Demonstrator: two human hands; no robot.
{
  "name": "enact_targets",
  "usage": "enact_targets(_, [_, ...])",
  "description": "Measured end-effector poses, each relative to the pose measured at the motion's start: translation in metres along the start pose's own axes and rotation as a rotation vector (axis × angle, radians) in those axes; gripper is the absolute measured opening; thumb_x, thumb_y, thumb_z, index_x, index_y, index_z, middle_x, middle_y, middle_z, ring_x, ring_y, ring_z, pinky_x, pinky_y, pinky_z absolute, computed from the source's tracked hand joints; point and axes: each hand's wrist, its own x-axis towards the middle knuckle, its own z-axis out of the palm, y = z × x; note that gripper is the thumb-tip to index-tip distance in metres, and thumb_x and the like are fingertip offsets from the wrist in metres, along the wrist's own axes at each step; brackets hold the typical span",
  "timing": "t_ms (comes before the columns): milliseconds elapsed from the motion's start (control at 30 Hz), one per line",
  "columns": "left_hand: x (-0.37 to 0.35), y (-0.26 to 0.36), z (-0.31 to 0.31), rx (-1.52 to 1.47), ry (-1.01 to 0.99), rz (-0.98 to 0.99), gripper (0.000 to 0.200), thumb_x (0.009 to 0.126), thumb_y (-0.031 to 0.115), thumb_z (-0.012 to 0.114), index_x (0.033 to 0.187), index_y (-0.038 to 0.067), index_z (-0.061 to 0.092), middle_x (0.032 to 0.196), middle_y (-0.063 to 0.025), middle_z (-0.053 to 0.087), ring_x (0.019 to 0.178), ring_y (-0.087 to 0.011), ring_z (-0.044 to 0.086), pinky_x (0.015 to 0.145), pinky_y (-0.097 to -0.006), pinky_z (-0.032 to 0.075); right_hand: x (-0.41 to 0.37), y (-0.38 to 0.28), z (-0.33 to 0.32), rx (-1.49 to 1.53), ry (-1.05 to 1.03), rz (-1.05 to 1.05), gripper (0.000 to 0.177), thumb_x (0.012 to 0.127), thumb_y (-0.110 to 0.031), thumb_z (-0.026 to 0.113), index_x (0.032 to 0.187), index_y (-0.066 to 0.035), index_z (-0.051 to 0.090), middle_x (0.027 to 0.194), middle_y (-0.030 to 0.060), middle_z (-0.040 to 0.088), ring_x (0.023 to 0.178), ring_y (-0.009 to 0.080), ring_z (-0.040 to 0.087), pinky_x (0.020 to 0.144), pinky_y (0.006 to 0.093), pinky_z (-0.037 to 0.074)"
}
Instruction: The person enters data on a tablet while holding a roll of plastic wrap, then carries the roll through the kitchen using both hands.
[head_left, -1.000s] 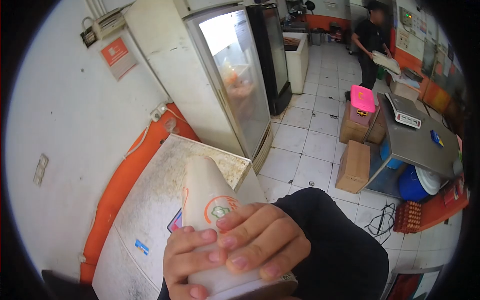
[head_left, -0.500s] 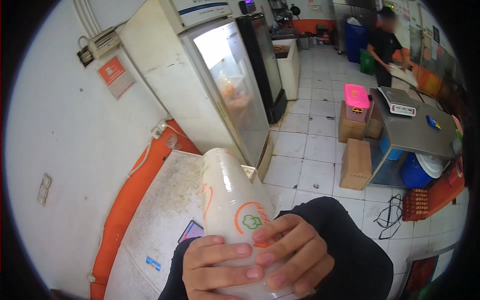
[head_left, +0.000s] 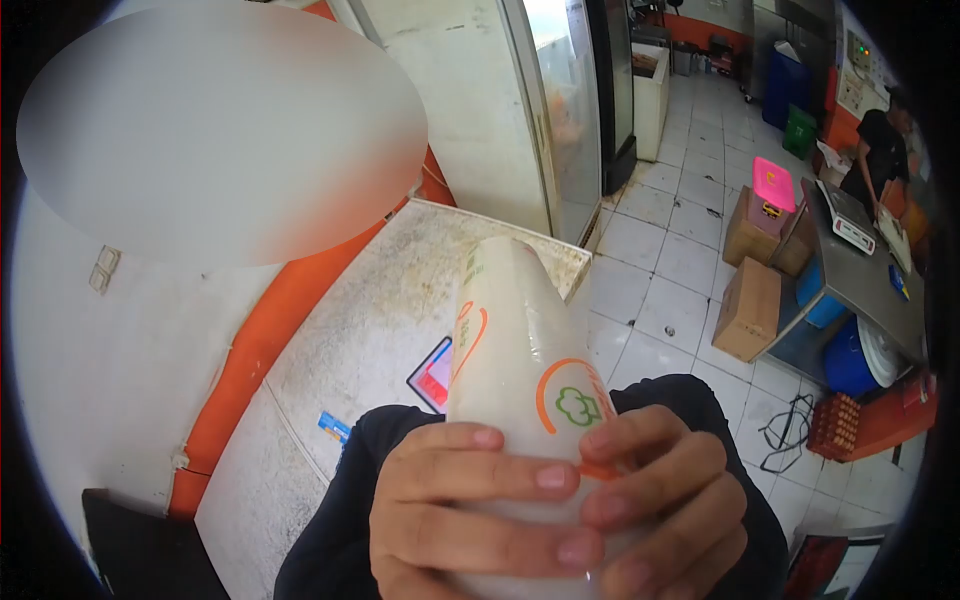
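Observation:
A long white cylindrical pack [head_left: 520,340], glossy like plastic and printed with orange curves and a green emblem, points away from me in the middle of the head view. My left hand [head_left: 480,510] wraps round its near end from the left. From the right, my right hand [head_left: 665,500] closes over the same end, the fingertips of both hands almost meeting on top. The pack's lower end is hidden behind my fingers. Beyond my left hand, a dark-edged device with a bright screen [head_left: 432,375] and a small blue packet [head_left: 333,427] lie on a stained white surface [head_left: 350,300].
A glass-door fridge [head_left: 565,130] stands beyond the white surface. To the right are cardboard boxes [head_left: 748,310], a pink-lidded bin [head_left: 773,185] and a steel table [head_left: 850,290] with a scale [head_left: 845,215]. A person in black [head_left: 880,150] works behind it. Egg trays [head_left: 835,425] sit at right.
My view has turned, so the room slides right and the wall takes up more of the left. The pack stays in both my hands, shifted slightly right and lower.

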Motion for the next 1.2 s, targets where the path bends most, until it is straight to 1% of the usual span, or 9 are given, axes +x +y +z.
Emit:
enact_targets(167, [-0.020, 0.039, -0.035, -0.018, 0.124, -0.010, 0.027, 0.093, 0.027, 0.047, 0.119, 0.019, 0.045, 0.099, -0.0034, 0.058, 0.101, -0.0345, 0.055, 0.100, -0.0471, 0.032, -0.040, -0.032, 0.056, -0.103, 0.086, 0.051, 0.015, 0.090, -0.014, 0.056, 0.083, -0.006, 0.046, 0.078, -0.0019, 0.047, 0.079, 0.0124, 0.053, 0.079, 0.0394, 0.051])
enact_targets(233, [-0.026, 0.070, -0.030, 0.174, 0.281, -0.184, 0.003, 0.093, 0.018, 0.044, 0.094, 0.015, 0.045, 0.091, 0.0057, 0.053, 0.092, -0.0236, 0.054, 0.096, -0.0434, 0.034, -0.051, -0.051, 0.078, -0.196, 0.187, 0.105, 0.014, 0.090, -0.013, 0.056, 0.082, -0.007, 0.046, 0.077, -0.0015, 0.047, 0.079, 0.0108, 0.052, 0.080, 0.0372, 0.050])
enact_targets(333, [-0.031, 0.085, -0.045, 0.084, 0.245, -0.227, 0.009, 0.091, 0.014, 0.046, 0.084, 0.017, 0.041, 0.085, 0.0115, 0.049, 0.091, -0.0192, 0.052, 0.097, -0.0408, 0.033, -0.059, -0.052, 0.092, -0.128, 0.104, -0.029, 0.012, 0.090, -0.020, 0.056, 0.090, -0.012, 0.047, 0.085, -0.0038, 0.053, 0.086, 0.0155, 0.056, 0.082, 0.0394, 0.051])
enact_targets(433, [-0.035, 0.096, -0.054, -0.016, 0.243, -0.165, 0.017, 0.092, 0.023, 0.047, 0.108, 0.020, 0.043, 0.095, 0.0025, 0.054, 0.098, -0.0291, 0.054, 0.099, -0.0449, 0.032, -0.064, -0.059, 0.086, -0.058, -0.110, -0.093, 0.014, 0.091, -0.025, 0.054, 0.096, -0.015, 0.047, 0.089, -0.0053, 0.056, 0.089, 0.0196, 0.057, 0.083, 0.0434, 0.051])
enact_targets(567, [-0.041, 0.100, -0.068, -0.144, 0.168, -0.051, 0.040, 0.092, 0.032, 0.049, 0.131, 0.022, 0.045, 0.104, -0.0059, 0.059, 0.104, -0.0386, 0.055, 0.100, -0.0490, 0.031, -0.076, -0.076, 0.102, -0.112, -0.095, -0.055, 0.014, 0.090, -0.025, 0.055, 0.095, -0.015, 0.046, 0.086, -0.0070, 0.055, 0.087, 0.0182, 0.056, 0.083, 0.0425, 0.051])
enact_targets(867, [-0.053, 0.147, -0.098, -0.127, 0.076, -0.275, 0.040, 0.092, 0.034, 0.049, 0.131, 0.023, 0.047, 0.102, -0.0033, 0.059, 0.100, -0.0367, 0.056, 0.100, -0.0485, 0.032, -0.092, -0.103, 0.124, -0.132, 0.074, 0.031, 0.014, 0.090, -0.009, 0.055, 0.077, -0.010, 0.049, 0.077, -0.0006, 0.048, 0.079, 0.0084, 0.052, 0.081, 0.0326, 0.049])
enact_targets(1000, [-0.059, 0.107, -0.092, -0.276, 0.116, 0.080, 0.041, 0.092, 0.034, 0.049, 0.131, 0.023, 0.047, 0.102, -0.0032, 0.059, 0.100, -0.0364, 0.056, 0.099, -0.0481, 0.032, -0.108, -0.109, 0.141, -0.261, 0.094, -0.030, 0.016, 0.087, -0.025, 0.058, 0.090, -0.017, 0.044, 0.081, -0.0108, 0.052, 0.082, 0.0113, 0.054, 0.083, 0.0363, 0.050])
enact_targets(1100, [-0.056, 0.142, -0.079, -0.196, 0.225, -0.092, 0.038, 0.092, 0.034, 0.049, 0.128, 0.022, 0.049, 0.100, -0.0023, 0.059, 0.099, -0.0350, 0.056, 0.099, -0.0472, 0.033, -0.101, -0.113, 0.139, -0.254, 0.027, -0.049, 0.016, 0.088, -0.024, 0.058, 0.090, -0.017, 0.044, 0.081, -0.0108, 0.052, 0.082, 0.0107, 0.054, 0.082, 0.0358, 0.050])
enact_targets(1200, [-0.057, 0.154, -0.079, -0.117, 0.295, -0.251, 0.007, 0.091, 0.021, 0.048, 0.098, 0.019, 0.045, 0.090, 0.0064, 0.053, 0.096, -0.0236, 0.053, 0.098, -0.0422, 0.032, -0.099, -0.115, 0.136, -0.229, 0.040, -0.067, 0.012, 0.089, -0.019, 0.056, 0.086, -0.015, 0.046, 0.080, -0.0071, 0.051, 0.081, 0.0110, 0.054, 0.082, 0.0352, 0.050])
